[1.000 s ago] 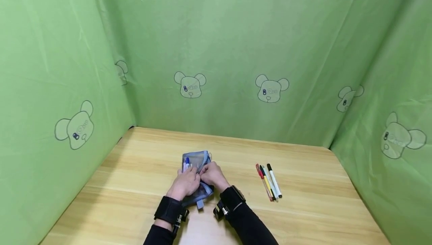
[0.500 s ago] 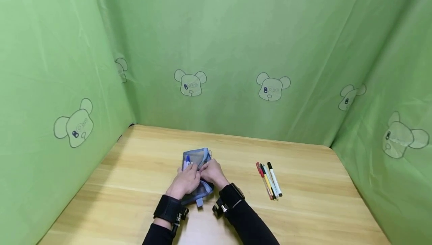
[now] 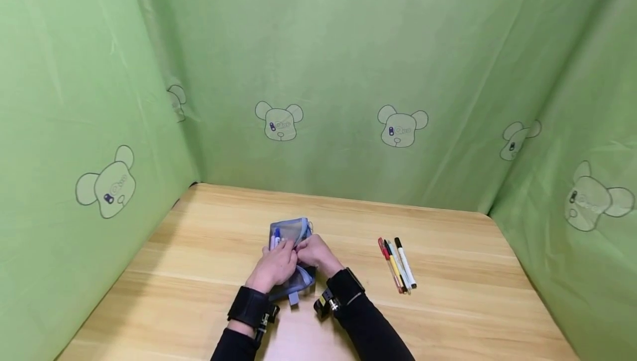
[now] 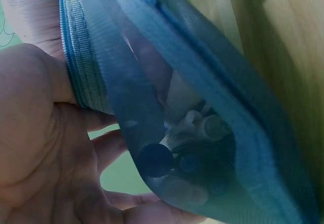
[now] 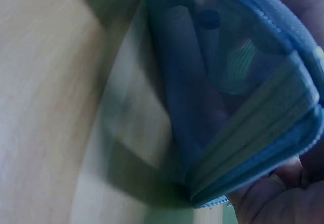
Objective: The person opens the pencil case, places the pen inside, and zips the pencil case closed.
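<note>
- Blue mesh pouch (image 3: 292, 229) lies on the wood-grained table (image 3: 209, 283), left of centre, its length running away from me; both hands are on it.
- Left hand (image 3: 273, 267): grasping the pouch, lying across its left side. Left wrist view shows the palm beside the mesh and the fingers passing behind it.
- Right hand (image 3: 316, 254): grasping too, fingers bent in at the zip edging (image 3: 302, 230) along the pouch's right side. Exact place of each fingertip I cannot tell; the mesh and both hands cover it.
- Fingers of the two hands meet or nearly meet over the pouch's middle.
- Blue-capped pen (image 3: 277, 236) shows through the mesh at the far left part. Rounded ends (image 4: 156, 159), some dark blue, some pale, show in the left wrist view, too blurred to count.
- Fabric tab (image 3: 294, 298) sticks out at the near end, toward me.
- Well apart, to the right on the table: a close bundle, roughly side by side. Red-capped pen (image 3: 383, 247), yellow-and-black pen (image 3: 394, 266), pale blue pen (image 3: 400, 261), white marker (image 3: 405, 263) with black ends.
- Black straps (image 3: 249, 305) on both wrists; green cloth (image 3: 328, 62) with bear heads behind the table.
</note>
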`<state>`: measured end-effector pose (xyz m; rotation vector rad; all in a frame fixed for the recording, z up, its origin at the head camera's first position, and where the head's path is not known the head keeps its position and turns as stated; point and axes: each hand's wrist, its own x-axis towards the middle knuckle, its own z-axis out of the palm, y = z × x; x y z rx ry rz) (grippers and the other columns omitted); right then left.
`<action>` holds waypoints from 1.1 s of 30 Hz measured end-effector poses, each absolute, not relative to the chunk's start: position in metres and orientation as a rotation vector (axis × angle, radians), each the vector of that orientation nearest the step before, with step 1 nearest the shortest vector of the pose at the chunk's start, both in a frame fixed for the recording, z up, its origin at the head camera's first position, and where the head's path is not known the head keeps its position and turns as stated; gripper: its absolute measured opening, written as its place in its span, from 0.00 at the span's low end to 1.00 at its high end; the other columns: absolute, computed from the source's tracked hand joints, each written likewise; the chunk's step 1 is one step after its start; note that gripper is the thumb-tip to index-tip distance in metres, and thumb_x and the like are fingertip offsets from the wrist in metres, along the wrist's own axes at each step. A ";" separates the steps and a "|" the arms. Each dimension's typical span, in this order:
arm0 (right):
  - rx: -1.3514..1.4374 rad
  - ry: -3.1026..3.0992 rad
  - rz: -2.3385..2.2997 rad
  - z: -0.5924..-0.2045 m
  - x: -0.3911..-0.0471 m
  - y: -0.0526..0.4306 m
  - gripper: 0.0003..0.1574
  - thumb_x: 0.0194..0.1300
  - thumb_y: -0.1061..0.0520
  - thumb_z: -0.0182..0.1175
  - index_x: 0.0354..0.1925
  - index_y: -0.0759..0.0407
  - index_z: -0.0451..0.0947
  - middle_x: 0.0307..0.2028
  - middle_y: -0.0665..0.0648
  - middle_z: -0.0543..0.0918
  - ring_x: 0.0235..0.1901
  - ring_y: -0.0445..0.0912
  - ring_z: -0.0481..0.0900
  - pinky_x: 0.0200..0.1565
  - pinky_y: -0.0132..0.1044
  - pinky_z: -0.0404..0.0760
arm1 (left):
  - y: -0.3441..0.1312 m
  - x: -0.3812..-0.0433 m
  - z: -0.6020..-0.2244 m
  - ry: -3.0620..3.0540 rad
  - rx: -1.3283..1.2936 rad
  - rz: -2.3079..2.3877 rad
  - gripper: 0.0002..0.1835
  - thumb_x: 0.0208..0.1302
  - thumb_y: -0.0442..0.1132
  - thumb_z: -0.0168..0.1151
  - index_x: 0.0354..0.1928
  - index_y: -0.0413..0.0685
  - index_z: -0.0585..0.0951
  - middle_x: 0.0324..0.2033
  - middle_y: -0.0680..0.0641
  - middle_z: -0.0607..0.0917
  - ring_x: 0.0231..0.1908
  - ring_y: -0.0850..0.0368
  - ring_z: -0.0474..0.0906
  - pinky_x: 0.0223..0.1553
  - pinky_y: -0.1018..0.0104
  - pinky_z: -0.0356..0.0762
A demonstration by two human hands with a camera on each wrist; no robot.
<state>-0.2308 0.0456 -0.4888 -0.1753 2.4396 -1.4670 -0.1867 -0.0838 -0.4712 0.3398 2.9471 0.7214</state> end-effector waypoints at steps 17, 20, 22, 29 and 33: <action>-0.225 2.297 -1.460 -0.488 -0.235 0.048 0.22 0.51 0.72 0.53 0.09 0.52 0.69 0.10 0.43 0.68 0.16 0.37 0.71 0.21 0.25 0.71 | -0.085 -0.189 -0.469 2.979 0.342 0.722 0.23 0.77 0.39 0.43 0.65 0.35 0.75 0.65 0.33 0.78 0.69 0.36 0.72 0.65 0.32 0.63; -0.235 2.288 -1.464 -0.488 -0.234 0.048 0.19 0.51 0.73 0.54 0.11 0.55 0.72 0.11 0.43 0.70 0.16 0.38 0.71 0.21 0.26 0.71 | -0.086 -0.189 -0.471 2.987 0.323 0.710 0.22 0.77 0.39 0.43 0.63 0.36 0.76 0.65 0.34 0.78 0.69 0.37 0.72 0.64 0.32 0.64; -0.245 2.277 -1.456 -0.487 -0.234 0.048 0.17 0.50 0.73 0.53 0.13 0.58 0.74 0.12 0.44 0.70 0.16 0.38 0.71 0.21 0.26 0.71 | -0.086 -0.189 -0.472 2.993 0.312 0.707 0.21 0.77 0.40 0.43 0.61 0.37 0.77 0.64 0.34 0.79 0.68 0.37 0.73 0.63 0.33 0.65; -0.299 2.274 -1.372 -0.486 -0.236 0.051 0.12 0.49 0.74 0.52 0.22 0.67 0.82 0.12 0.44 0.69 0.17 0.38 0.70 0.21 0.26 0.70 | -0.086 -0.190 -0.474 3.001 0.316 0.699 0.18 0.76 0.40 0.44 0.56 0.39 0.78 0.58 0.36 0.84 0.61 0.39 0.79 0.58 0.37 0.67; -0.299 2.247 -1.363 -0.482 -0.238 0.053 0.11 0.48 0.74 0.52 0.24 0.68 0.82 0.13 0.45 0.69 0.17 0.38 0.68 0.21 0.26 0.67 | -0.086 -0.192 -0.474 3.028 0.335 0.675 0.17 0.75 0.39 0.45 0.54 0.39 0.79 0.56 0.36 0.84 0.59 0.40 0.80 0.56 0.39 0.67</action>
